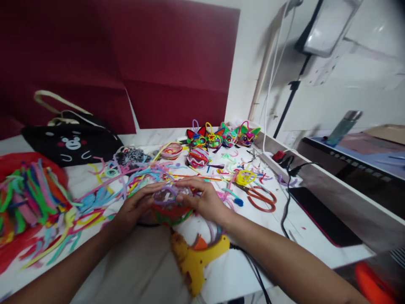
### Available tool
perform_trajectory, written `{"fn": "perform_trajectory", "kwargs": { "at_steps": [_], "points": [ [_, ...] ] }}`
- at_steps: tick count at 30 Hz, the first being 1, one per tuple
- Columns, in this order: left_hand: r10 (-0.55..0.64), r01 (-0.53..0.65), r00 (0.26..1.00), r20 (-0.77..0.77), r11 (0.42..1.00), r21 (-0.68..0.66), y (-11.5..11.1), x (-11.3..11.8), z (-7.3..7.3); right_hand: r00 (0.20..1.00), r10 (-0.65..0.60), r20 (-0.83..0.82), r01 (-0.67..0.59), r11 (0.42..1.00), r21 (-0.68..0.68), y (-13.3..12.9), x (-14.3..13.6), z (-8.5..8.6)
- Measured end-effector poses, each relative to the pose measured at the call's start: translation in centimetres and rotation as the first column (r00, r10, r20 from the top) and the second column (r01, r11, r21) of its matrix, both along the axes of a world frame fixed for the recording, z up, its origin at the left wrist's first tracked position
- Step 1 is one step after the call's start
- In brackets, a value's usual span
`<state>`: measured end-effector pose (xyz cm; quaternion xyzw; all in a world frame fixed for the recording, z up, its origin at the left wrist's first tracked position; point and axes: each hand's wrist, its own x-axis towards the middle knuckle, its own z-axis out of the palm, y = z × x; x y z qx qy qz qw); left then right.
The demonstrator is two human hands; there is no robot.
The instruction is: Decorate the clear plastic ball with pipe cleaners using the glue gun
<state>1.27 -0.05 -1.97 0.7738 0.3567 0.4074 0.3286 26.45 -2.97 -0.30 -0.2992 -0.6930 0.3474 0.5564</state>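
Between my two hands is a clear round ball (172,214) wrapped in red and green pipe cleaner, with a purple loop on its upper part. My left hand (139,207) curves around its left side. My right hand (202,198) grips it from the right, the thumb on top near the purple loop. Just below the ball, a yellow glue gun (198,261) lies on the white table (139,270), its nozzle close under the ball. The ball's far side is hidden by fingers.
Loose pipe cleaners (98,190) cover the left and middle. Orange scissors (261,198) and a black phone (325,215) lie right. Several finished animal heads (229,137) stand at the back. A black bag (72,141) is at back left. Cables run from a power strip (278,166).
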Motion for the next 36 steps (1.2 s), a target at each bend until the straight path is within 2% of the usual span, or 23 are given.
{"fn": "perform_trajectory", "kwargs": {
  "at_steps": [10, 20, 36],
  "points": [
    [-0.057, 0.059, 0.996, 0.073, 0.998, -0.024, 0.14, 0.38, -0.15, 1.0, 0.013, -0.015, -0.014, 0.998, -0.055, 0.18, 0.14, 0.0],
    [-0.05, 0.053, 0.994, 0.093, 0.998, -0.025, 0.25, 0.46, -0.54, 1.0, 0.026, -0.002, -0.026, 0.997, -0.07, 0.18, 0.27, 0.22],
    [-0.05, 0.054, 0.993, 0.108, 0.998, -0.039, -0.03, 0.65, -0.07, 0.999, 0.018, 0.038, -0.014, 0.994, -0.11, -0.39, 0.43, 0.84]
  ]
}}
